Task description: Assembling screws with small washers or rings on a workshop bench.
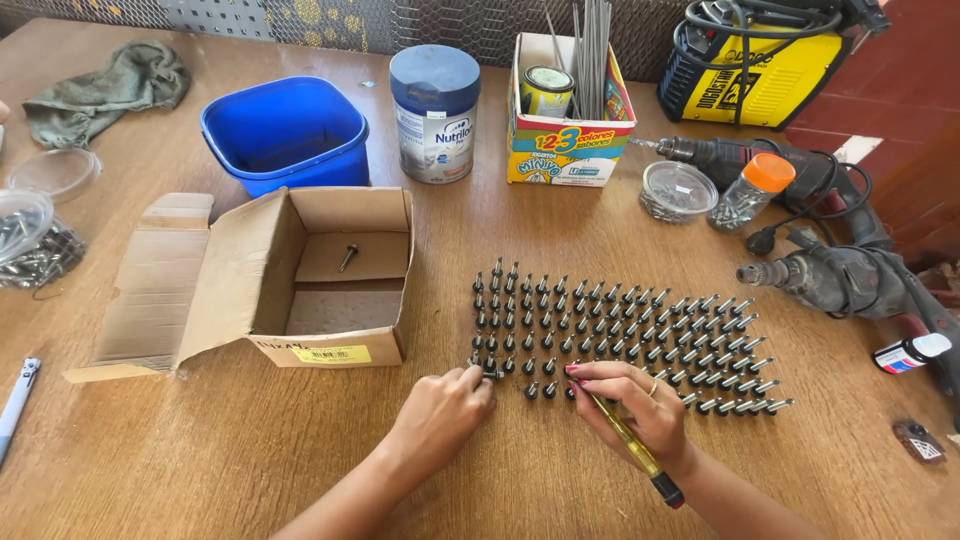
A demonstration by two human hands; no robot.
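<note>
Several dark screws [620,335] stand head-down in neat rows on the wooden table [250,450]. My left hand [445,410] pinches one screw [490,372] at the near-left corner of the rows. My right hand [635,400] rests at the front edge of the rows and grips a yellow-handled screwdriver [630,445], its black end pointing back toward me. An open cardboard box [300,280] lies left of the rows with a single screw [347,257] inside.
Behind stand a blue tub [285,135], a round tin [435,112], a colourful box of rods [570,110] and a yellow welder [765,60]. Two power drills [830,230] and screw jars [745,190] lie right. A rag [105,85] and plastic containers [30,230] are far left.
</note>
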